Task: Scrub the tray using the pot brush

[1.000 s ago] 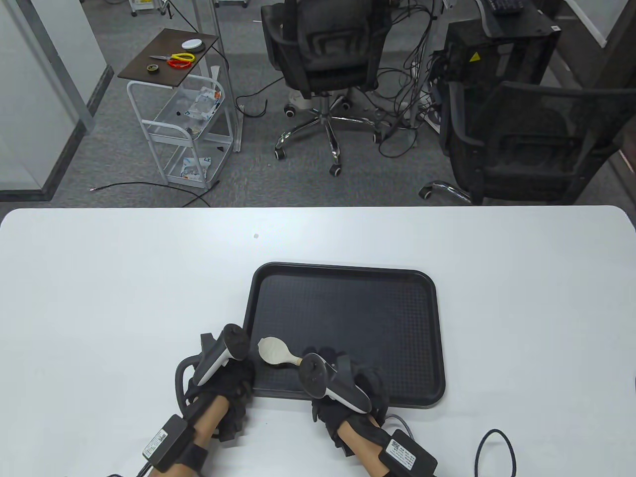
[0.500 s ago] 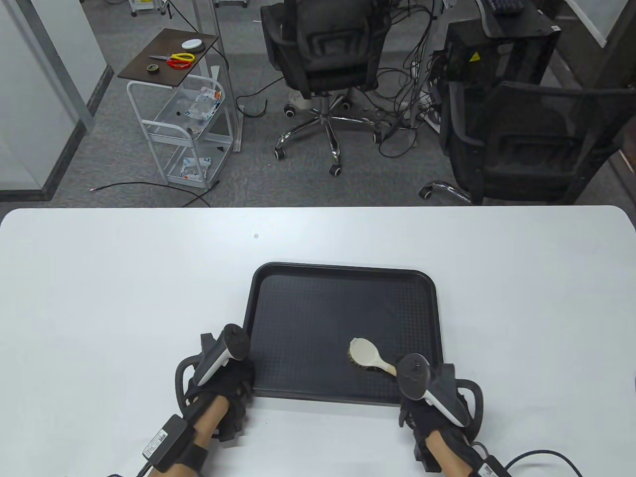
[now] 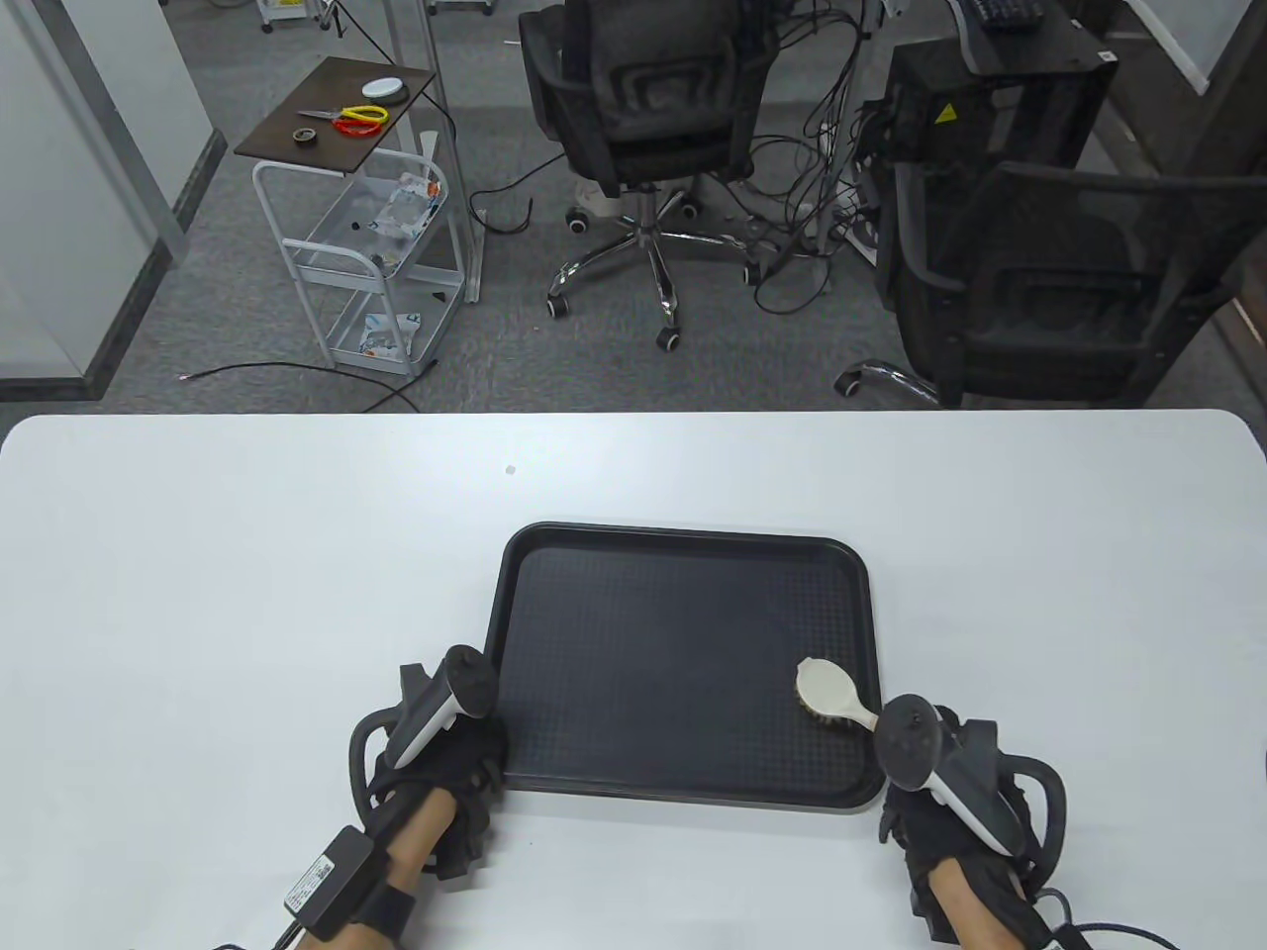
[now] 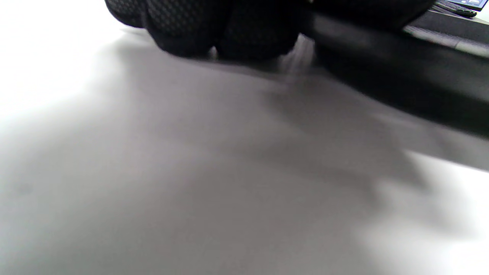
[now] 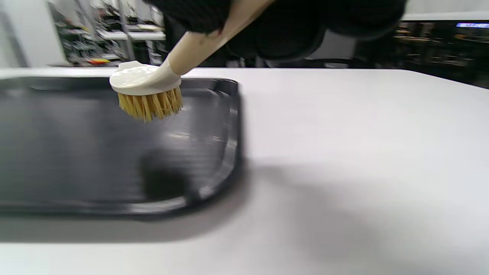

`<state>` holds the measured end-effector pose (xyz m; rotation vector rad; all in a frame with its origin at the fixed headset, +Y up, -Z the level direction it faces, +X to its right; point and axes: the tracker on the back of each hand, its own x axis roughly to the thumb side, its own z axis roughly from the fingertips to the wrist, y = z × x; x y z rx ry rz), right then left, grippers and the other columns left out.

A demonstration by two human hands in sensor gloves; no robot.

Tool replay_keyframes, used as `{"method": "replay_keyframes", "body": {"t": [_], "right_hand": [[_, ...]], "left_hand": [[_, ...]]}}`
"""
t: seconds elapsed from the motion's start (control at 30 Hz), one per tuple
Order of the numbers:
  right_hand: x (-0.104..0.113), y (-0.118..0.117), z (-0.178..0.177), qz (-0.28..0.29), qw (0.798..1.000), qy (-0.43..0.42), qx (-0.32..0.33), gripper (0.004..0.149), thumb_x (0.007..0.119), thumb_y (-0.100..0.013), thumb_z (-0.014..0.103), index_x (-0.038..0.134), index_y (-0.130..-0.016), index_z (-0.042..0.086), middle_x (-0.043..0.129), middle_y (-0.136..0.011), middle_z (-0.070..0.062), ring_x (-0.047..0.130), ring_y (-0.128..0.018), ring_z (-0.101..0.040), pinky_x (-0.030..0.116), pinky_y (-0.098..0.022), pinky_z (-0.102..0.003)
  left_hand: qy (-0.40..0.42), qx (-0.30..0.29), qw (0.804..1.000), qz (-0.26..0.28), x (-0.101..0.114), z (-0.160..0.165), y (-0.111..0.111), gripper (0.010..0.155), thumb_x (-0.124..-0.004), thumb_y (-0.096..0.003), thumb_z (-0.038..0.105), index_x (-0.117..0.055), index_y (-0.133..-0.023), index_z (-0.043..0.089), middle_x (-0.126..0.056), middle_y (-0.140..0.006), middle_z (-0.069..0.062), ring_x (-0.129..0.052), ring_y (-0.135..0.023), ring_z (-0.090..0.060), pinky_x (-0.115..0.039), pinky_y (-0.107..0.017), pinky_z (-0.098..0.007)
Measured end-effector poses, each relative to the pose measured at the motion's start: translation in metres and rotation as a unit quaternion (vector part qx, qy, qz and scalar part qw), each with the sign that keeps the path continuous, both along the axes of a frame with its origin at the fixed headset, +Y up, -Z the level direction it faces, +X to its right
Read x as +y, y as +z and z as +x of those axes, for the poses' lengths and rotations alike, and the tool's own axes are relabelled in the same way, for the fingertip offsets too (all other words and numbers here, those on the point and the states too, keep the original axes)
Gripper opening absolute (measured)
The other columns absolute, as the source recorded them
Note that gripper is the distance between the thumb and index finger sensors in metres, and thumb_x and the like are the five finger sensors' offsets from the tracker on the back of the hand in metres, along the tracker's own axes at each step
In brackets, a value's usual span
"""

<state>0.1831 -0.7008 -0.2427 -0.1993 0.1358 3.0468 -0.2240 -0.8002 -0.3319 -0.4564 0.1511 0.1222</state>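
Note:
A black rectangular tray [image 3: 683,574] lies on the white table. My right hand [image 3: 935,792] grips the cream handle of a pot brush [image 3: 829,691]. Its round head sits over the tray's near right corner. In the right wrist view the brush [image 5: 147,86] has tan bristles and hangs a little above the tray [image 5: 76,152] floor. My left hand [image 3: 445,757] rests on the tray's near left corner. In the left wrist view the gloved fingers [image 4: 214,30] lie on the table beside the tray's rim [image 4: 401,80].
The white table [image 3: 247,554] spreads wide on all sides of the tray. Beyond its far edge stand two black office chairs [image 3: 653,109] and a small white cart [image 3: 366,228]. A black cable [image 3: 990,896] lies near my right forearm.
My right hand has swept the brush from the tray's near left corner across to its near right corner. The left hand and the tray have stayed in place.

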Motion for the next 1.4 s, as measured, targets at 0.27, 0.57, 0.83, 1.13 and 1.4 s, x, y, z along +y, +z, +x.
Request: {"method": "replay_keyframes", "body": {"t": [0.27, 0.57, 0.83, 1.13, 1.4], "right_hand": [[-0.006, -0.004, -0.094, 0.024, 0.993, -0.049, 0.103, 0.052, 0.077, -0.049, 0.024, 0.068, -0.1, 0.026, 0.071, -0.098, -0.01, 0.085, -0.071, -0.029, 0.078, -0.049, -0.046], [-0.034, -0.01, -0.166, 0.002, 0.985, -0.059, 0.165, 0.053, 0.076, -0.049, 0.025, 0.066, -0.101, 0.027, 0.071, -0.099, -0.009, 0.086, -0.072, -0.027, 0.079, -0.049, -0.044], [-0.048, -0.005, -0.174, -0.026, 0.98, -0.074, 0.181, 0.053, 0.076, -0.049, 0.026, 0.066, -0.101, 0.027, 0.07, -0.099, -0.009, 0.086, -0.072, -0.027, 0.079, -0.049, -0.044], [-0.048, 0.004, -0.122, -0.032, 0.987, -0.063, 0.146, 0.052, 0.076, -0.049, 0.025, 0.067, -0.1, 0.028, 0.071, -0.098, -0.009, 0.086, -0.072, -0.028, 0.079, -0.049, -0.045], [-0.045, 0.017, -0.02, -0.052, 0.995, -0.069, 0.052, 0.051, 0.077, -0.048, 0.023, 0.07, -0.099, 0.028, 0.072, -0.097, -0.01, 0.086, -0.072, -0.03, 0.079, -0.049, -0.047]], "left_hand": [[0.001, 0.0, 1.0, -0.001, 0.0, 0.0, 0.0, 0.077, -0.07, -0.0459, 0.051, -0.036, -0.106, 0.016, -0.079, -0.06, 0.0, -0.081, -0.055, -0.021, -0.055, -0.069, -0.051], [-0.001, 0.0, 1.0, 0.0, 0.0, 0.001, 0.0, 0.077, -0.07, -0.0461, 0.051, -0.036, -0.106, 0.016, -0.079, -0.06, 0.0, -0.081, -0.055, -0.021, -0.055, -0.069, -0.052], [-0.001, -0.001, 1.0, -0.001, 0.0, 0.001, 0.0, 0.077, -0.07, -0.0461, 0.051, -0.036, -0.106, 0.016, -0.079, -0.06, 0.0, -0.081, -0.055, -0.021, -0.055, -0.069, -0.052], [-0.003, 0.0, 1.0, 0.001, 0.0, 0.001, 0.0, 0.077, -0.07, -0.046, 0.051, -0.036, -0.106, 0.016, -0.079, -0.06, 0.0, -0.081, -0.055, -0.021, -0.055, -0.069, -0.052], [-0.003, 0.0, 1.0, 0.0, 0.001, 0.001, 0.0, 0.077, -0.07, -0.0461, 0.051, -0.036, -0.106, 0.016, -0.079, -0.06, 0.0, -0.081, -0.055, -0.021, -0.055, -0.069, -0.052]]}}
